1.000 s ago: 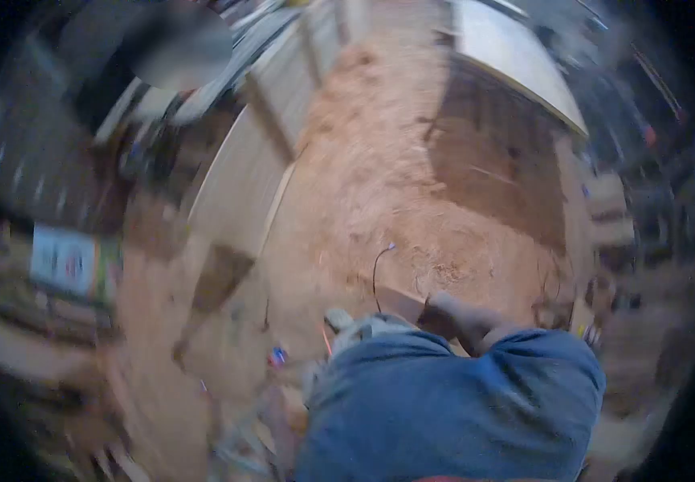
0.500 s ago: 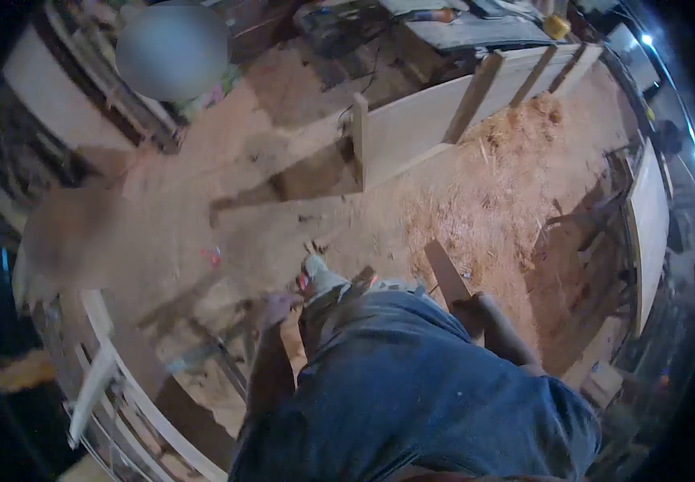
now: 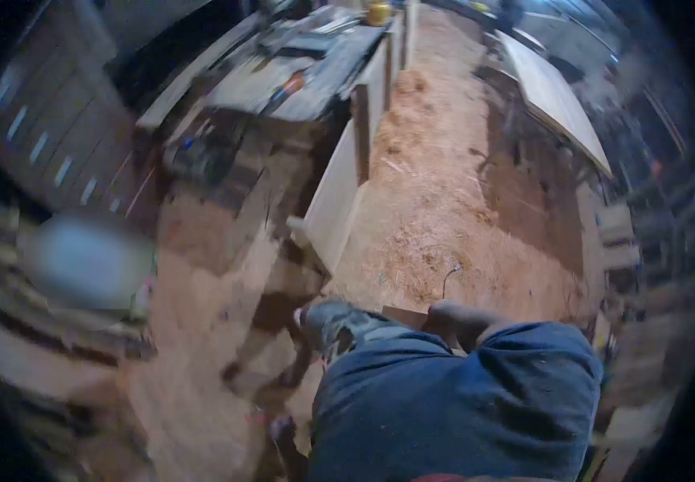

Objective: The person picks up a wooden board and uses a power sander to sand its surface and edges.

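Note:
My right hand (image 3: 446, 318) is in front of my body, closed round a flat brown piece of wood (image 3: 403, 316). My clothing and forearm hide most of that piece. Low on the left, my left hand (image 3: 283, 434) hangs beside my dark blue shirt (image 3: 452, 402); motion blur smears its fingers, and nothing shows clearly in it. Ahead of me a long pale wooden panel (image 3: 335, 197) with upright battens stands on edge on the floor.
Wood shavings (image 3: 419, 153) cover the reddish floor right of the panel. A cluttered workbench (image 3: 243, 84) bearing an orange-handled tool (image 3: 288, 88) stands ahead left. On the right, a pale board (image 3: 556, 96) lies raised on a support. Stacked timber (image 3: 42, 345) lines the left side.
My view has turned right, so the panel and workbench now appear further left and the shavings lie straight ahead. The brown wood stays in my right hand; my left hand appears lower.

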The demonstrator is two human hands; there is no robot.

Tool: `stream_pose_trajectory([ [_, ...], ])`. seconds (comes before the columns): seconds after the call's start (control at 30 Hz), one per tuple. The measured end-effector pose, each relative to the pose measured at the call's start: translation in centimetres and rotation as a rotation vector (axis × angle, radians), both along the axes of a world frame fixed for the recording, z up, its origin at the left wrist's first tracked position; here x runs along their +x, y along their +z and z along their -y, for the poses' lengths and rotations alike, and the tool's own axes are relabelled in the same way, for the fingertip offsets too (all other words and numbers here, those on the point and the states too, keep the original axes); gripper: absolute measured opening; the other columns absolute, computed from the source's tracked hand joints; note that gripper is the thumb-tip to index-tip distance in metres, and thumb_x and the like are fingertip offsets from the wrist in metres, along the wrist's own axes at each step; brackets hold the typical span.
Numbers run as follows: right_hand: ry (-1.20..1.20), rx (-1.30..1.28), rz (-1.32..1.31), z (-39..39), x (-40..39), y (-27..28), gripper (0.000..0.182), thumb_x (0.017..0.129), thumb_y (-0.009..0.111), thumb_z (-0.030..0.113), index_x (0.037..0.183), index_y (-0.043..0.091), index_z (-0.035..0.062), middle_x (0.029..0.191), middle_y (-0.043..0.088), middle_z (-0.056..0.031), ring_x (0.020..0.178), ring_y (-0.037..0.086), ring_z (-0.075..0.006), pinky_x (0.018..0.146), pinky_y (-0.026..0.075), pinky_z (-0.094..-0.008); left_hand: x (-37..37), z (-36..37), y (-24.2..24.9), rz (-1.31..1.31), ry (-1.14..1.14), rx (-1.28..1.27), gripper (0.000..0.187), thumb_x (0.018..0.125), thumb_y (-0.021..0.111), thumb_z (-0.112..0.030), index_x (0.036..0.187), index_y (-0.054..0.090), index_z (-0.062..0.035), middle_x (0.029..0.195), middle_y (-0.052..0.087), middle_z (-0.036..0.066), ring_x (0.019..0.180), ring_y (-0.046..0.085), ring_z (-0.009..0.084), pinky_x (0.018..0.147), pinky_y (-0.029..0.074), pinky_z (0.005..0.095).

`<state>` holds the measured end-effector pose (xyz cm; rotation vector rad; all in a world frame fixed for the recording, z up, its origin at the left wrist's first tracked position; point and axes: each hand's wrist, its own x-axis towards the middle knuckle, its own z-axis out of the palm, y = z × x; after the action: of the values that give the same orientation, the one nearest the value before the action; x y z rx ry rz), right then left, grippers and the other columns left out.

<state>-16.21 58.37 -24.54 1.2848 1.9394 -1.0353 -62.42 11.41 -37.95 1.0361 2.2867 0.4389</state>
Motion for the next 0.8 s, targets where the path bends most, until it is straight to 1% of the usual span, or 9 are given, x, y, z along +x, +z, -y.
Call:
stream_pose_trajectory([
  [0.03, 0.024, 0.024, -0.035, -0.4, -1.7, -0.9, 0.031, 0.074, 0.085, 0.03, 0.096, 0.079, 0.0082, 0.085, 0.076, -0.0141, 0.082, 0.074, -0.0332, 0.071, 0.058, -0.0441, -2.3, -1.2, 0.2, 0.25, 0.265, -0.005, 0.018, 0.077, 0.075, -0.021, 0.083, 0.061, -0.0111, 0.078, 0.061, 0.007, 0.074, 0.062, 0.0294, 0.06, 0.048, 0.048],
  [0.1, 0.048, 0.076, -0.097, -0.9, -4.4, -2.6, 0.028, 0.074, 0.083, 0.028, 0.096, 0.08, 0.0094, 0.084, 0.076, -0.0144, 0.082, 0.074, -0.0338, 0.071, 0.058, -0.0446, -5.6, -3.6, 0.9, 0.425, 0.511, -0.012, 0.022, 0.077, 0.076, -0.021, 0.089, 0.061, -0.0099, 0.084, 0.062, 0.008, 0.079, 0.062, 0.0297, 0.065, 0.048, 0.0474],
  [0.2, -0.118, 0.141, -0.188, -3.1, -9.5, -4.1, 0.022, 0.074, 0.08, 0.023, 0.094, 0.08, 0.0124, 0.083, 0.075, -0.0149, 0.08, 0.074, -0.0354, 0.07, 0.058, -0.0464, -11.8, -8.0, 2.4, 0.465, 0.559, -0.025, 0.031, 0.077, 0.078, -0.021, 0.099, 0.06, -0.0081, 0.094, 0.063, 0.01, 0.088, 0.063, 0.03, 0.072, 0.049, 0.0465],
  [0.33, -0.037, 0.255, -0.118, -5.3, -20.2, -1.2, 0.028, 0.079, 0.078, 0.031, 0.091, 0.079, 0.0067, 0.087, 0.075, -0.0207, 0.082, 0.074, -0.039, 0.072, 0.058, -0.0483, -21.3, -16.1, 4.6, 0.47, 0.442, -0.036, 0.044, 0.076, 0.081, -0.02, 0.112, 0.059, -0.0056, 0.107, 0.064, 0.013, 0.099, 0.063, 0.0305, 0.082, 0.05, 0.0453],
  [0.47, 0.07, 0.343, -0.116, -7.2, -29.3, 5.8, 0.03, 0.081, 0.075, 0.033, 0.085, 0.077, 0.0036, 0.086, 0.074, -0.0233, 0.082, 0.074, -0.0411, 0.071, 0.059, -0.0494, -30.6, -26.6, 7.7, 0.453, 0.201, -0.046, 0.057, 0.076, 0.084, -0.02, 0.125, 0.059, -0.0032, 0.12, 0.065, 0.016, 0.11, 0.064, 0.031, 0.092, 0.051, 0.0441],
  [0.63, 0.076, 0.401, -0.248, -9.5, -39.8, 13.3, 0.026, 0.078, 0.075, 0.027, 0.084, 0.076, 0.0026, 0.082, 0.073, -0.0225, 0.081, 0.075, -0.0405, 0.069, 0.059, -0.0504, -34.0, -44.3, 17.7, 0.348, -0.335, -0.103, 0.074, 0.076, 0.087, -0.019, 0.141, 0.058, -0.0001, 0.136, 0.067, 0.019, 0.123, 0.065, 0.0316, 0.104, 0.052, 0.0426],
  [0.7, 0.112, 0.524, -0.328, -9.3, -43.7, 13.6, 0.017, 0.074, 0.076, 0.021, 0.08, 0.076, 0.0049, 0.083, 0.074, -0.0205, 0.081, 0.075, -0.0401, 0.07, 0.06, -0.0514, -32.4, -50.4, 23.0, 0.213, -0.632, -0.031, 0.079, 0.072, 0.092, -0.027, 0.139, 0.059, -0.0006, 0.14, 0.063, 0.02, 0.129, 0.061, 0.0349, 0.111, 0.048, 0.0462],
  [0.77, 0.031, 0.509, -0.371, -9.3, -48.2, 14.7, 0.018, 0.074, 0.075, 0.021, 0.081, 0.076, 0.005, 0.082, 0.074, -0.02, 0.08, 0.075, -0.0404, 0.07, 0.06, -0.0512, -33.1, -54.4, 23.5, -0.065, -1.046, 0.377, 0.087, 0.067, 0.092, -0.05, 0.136, 0.063, -0.0069, 0.125, 0.07, 0.019, 0.117, 0.066, 0.0359, 0.103, 0.052, 0.0457],
  [0.8, 0.005, 0.51, -0.39, -9.6, -50.1, 15.8, 0.018, 0.074, 0.075, 0.021, 0.081, 0.076, 0.005, 0.081, 0.074, -0.0197, 0.08, 0.074, -0.0405, 0.07, 0.06, -0.0511, -33.2, -56.2, 24.2, -0.036, -1.157, 0.305, 0.085, 0.068, 0.091, -0.051, 0.136, 0.063, -0.0077, 0.128, 0.069, 0.019, 0.119, 0.065, 0.0368, 0.104, 0.051, 0.0465],
])
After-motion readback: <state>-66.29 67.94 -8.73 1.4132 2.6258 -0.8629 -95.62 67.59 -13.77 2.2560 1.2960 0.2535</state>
